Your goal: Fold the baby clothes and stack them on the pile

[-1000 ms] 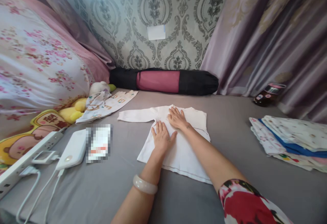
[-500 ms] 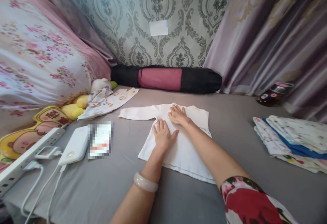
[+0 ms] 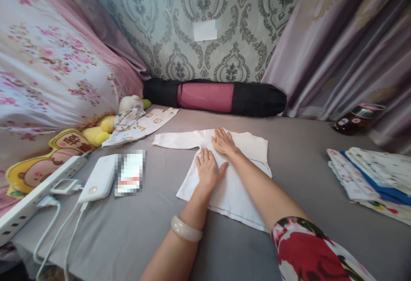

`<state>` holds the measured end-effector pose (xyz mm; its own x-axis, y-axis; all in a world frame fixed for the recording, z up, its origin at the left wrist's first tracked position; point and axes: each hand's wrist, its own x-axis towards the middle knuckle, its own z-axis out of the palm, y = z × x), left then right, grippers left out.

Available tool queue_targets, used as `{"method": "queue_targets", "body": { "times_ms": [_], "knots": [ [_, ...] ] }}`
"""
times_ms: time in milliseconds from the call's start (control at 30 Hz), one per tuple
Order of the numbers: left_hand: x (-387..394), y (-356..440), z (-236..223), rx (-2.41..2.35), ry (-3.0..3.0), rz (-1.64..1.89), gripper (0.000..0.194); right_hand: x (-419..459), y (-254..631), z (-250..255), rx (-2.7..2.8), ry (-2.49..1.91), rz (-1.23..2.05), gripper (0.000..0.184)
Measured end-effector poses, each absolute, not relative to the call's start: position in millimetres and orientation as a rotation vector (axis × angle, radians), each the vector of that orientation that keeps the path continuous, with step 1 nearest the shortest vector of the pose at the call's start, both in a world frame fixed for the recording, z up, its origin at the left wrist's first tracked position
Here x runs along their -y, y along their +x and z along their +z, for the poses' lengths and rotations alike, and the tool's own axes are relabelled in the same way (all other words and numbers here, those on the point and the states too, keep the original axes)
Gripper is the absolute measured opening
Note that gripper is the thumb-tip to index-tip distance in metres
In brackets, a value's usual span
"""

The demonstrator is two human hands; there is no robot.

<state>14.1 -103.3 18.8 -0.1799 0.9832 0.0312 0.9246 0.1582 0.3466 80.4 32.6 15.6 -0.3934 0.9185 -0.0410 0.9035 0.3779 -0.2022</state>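
Observation:
A small white long-sleeved shirt [image 3: 236, 197] lies flat on the grey bedsheet. One sleeve stretches out to the left, while on the right side no sleeve sticks out; a fold line crosses the cloth there. My left hand [image 3: 208, 170] rests palm down on the shirt below the base of the outstretched sleeve, fingers spread. Higher up, near the collar, my right hand [image 3: 224, 143] also presses flat on the cloth with its fingers extended. Neither hand grips anything. My right forearm covers part of the shirt's right half.
Folded clothes [image 3: 375, 180] are stacked at the right, below a dark jar [image 3: 356, 120]. A black and pink roll [image 3: 205, 98] lies along the wall. At left are a patterned garment [image 3: 141, 125], plush toys [image 3: 98, 131], a white power bank [image 3: 99, 178] and a power strip [image 3: 41, 191].
The whole view has shifted slightly, so things appear a little further right. Both hands stay flat on the shirt in nearly the same places.

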Motion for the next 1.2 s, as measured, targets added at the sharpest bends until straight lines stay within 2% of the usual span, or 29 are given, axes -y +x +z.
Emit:
{"method": "queue_targets", "body": {
  "times_ms": [200, 333, 467, 733, 900, 967, 1033, 1200],
  "knots": [
    [101.6, 11.6, 21.4, -2.289, 1.855, 0.674, 0.046, -30.9, 78.0, 26.4, 2.59, -1.704, 0.339, 0.059],
    [99.4, 10.0, 23.1, -2.32, 1.786, 0.747, 0.034, -23.8, 68.5, 35.4, 2.672, -1.485, 0.16, 0.049],
    [98.5, 9.9, 19.8, -2.325, 1.802, 0.792, 0.031, -21.4, 56.5, 42.4, 2.747, -1.429, 0.119, 0.046],
    [96.6, 8.8, 19.8, -2.332, 1.834, 0.719, 0.025, -30.8, 40.9, 47.8, 2.737, -1.63, 0.103, 0.058],
    [96.2, 8.7, 21.9, -2.319, 1.838, 0.731, 0.02, -39.8, 30.4, 63.8, 2.806, -1.725, 0.162, 0.056],
    [96.7, 8.4, 26.0, -2.312, 1.816, 0.727, 0.019, -42.8, 22.5, 75.2, 2.84, -1.741, 0.183, 0.05],
    [97.1, 7.6, 30.5, -2.292, 1.79, 0.721, 0.02, -42.5, 9.3, 86.7, 2.856, -1.679, 0.158, 0.043],
    [91.9, 5.1, 26.7, -2.197, 1.771, 0.767, 0.029, -22.4, -50.4, 101.0, 2.949, -1.362, 0.207, 0.04]
  ]
}}
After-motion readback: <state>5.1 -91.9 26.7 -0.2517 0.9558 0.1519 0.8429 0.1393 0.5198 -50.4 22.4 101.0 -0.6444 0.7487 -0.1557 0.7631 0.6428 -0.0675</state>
